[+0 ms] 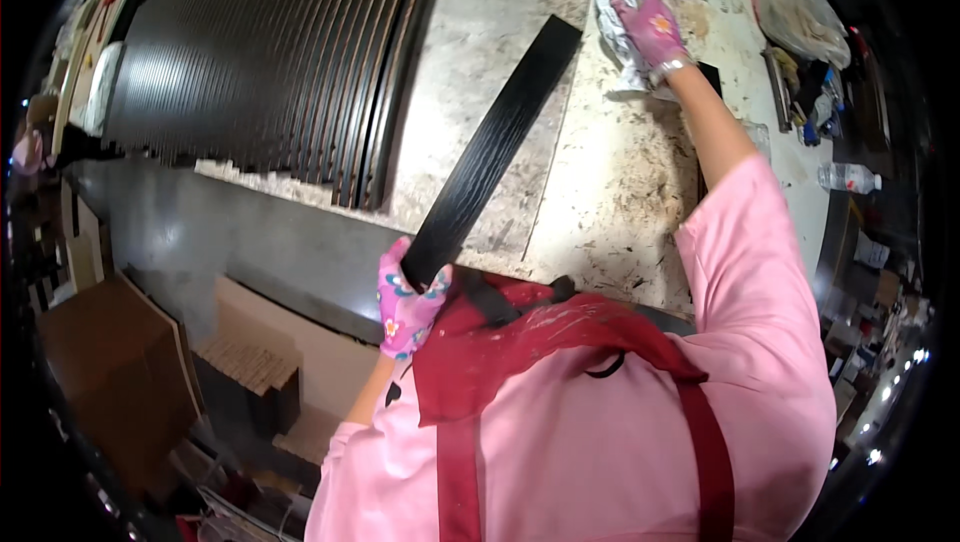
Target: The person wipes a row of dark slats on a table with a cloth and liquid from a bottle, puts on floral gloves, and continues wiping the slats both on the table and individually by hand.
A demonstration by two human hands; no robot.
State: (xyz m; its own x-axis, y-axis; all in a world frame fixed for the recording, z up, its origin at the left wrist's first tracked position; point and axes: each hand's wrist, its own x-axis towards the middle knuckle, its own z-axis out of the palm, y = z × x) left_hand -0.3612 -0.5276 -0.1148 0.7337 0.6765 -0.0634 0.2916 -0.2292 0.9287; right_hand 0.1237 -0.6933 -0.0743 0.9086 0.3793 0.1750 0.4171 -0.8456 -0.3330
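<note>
My left hand (409,307), in a pink flowered glove, is closed round the near end of a long black wooden slat (495,147). The slat slants away to the right over the stained worktable (480,2), its far end short of my other hand. At the back right, my right hand (652,27), gloved the same way, grips a crumpled white rag (622,42). Part of the rag is hidden under the fingers. Many similar dark slats (270,62) lie side by side in a row on the table's left.
A clear plastic bag (800,12) and a plastic bottle (848,178) are at the right edge. Another dark piece (710,79) lies partly behind my right forearm. Cardboard boxes (120,372) stand on the floor at the lower left. Another person's hand (33,150) shows at the far left.
</note>
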